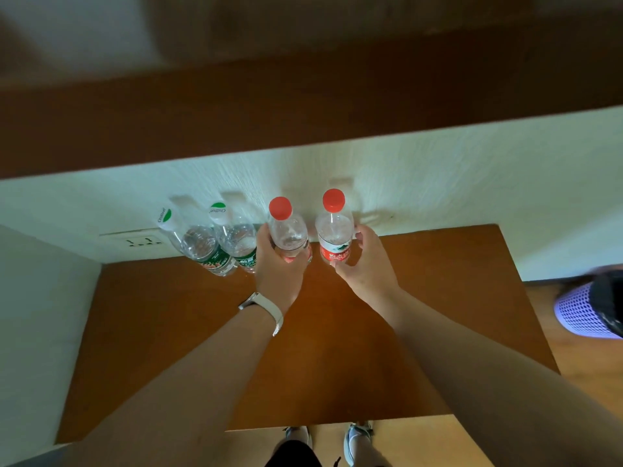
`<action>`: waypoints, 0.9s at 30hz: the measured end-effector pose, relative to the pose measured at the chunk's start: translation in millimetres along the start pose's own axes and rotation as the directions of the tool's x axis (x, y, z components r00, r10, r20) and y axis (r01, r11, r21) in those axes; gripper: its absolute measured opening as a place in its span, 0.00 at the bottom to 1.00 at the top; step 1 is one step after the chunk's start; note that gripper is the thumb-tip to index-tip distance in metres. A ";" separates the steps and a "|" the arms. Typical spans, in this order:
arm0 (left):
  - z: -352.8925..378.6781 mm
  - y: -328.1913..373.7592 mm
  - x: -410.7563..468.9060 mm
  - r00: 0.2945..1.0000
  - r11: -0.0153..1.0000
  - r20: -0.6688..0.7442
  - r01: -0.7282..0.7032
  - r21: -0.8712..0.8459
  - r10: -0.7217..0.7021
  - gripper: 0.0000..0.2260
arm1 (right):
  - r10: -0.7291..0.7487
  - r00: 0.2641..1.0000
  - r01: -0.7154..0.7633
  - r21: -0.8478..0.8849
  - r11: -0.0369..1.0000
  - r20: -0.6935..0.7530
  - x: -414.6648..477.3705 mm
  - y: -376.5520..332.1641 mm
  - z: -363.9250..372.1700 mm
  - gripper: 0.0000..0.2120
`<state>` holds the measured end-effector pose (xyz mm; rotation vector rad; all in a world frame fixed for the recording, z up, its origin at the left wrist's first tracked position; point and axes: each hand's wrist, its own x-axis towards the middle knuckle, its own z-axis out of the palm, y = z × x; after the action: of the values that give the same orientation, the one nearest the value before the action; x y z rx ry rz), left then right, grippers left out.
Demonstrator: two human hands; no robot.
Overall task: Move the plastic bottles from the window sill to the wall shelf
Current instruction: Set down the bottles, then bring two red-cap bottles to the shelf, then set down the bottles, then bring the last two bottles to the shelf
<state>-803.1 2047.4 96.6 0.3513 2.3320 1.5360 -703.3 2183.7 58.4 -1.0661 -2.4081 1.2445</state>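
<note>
Bottles of thin clear plastic stand in a row against the white textured wall on a smooth brown wooden surface [438,298] — probably the shelf; two green-and-white-capped bottles [215,244] wait untouched. The left hand [276,264] is wrapped round one red-capped bottle [288,235], the right hand [367,264] round the red-labelled bottle [333,230]. They look nearly empty — light, crushable, best held mid-body.

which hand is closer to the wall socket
Left. The left hand grips a red-capped bottle just past the two green-label bottles from the wall socket; the right hand holds the bottle farther right.
</note>
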 end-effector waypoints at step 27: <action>-171.5 94.2 -141.6 0.953 0.525 0.035 -0.196 0.828 0.300 0.23 | -0.653 0.567 0.824 -0.346 0.450 0.502 -85.1 -177.3 -79.9 0.25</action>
<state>-739.2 1886.6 265.2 0.8678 3.0746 0.3804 -692.0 2107.2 256.1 0.2675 -2.9934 0.3820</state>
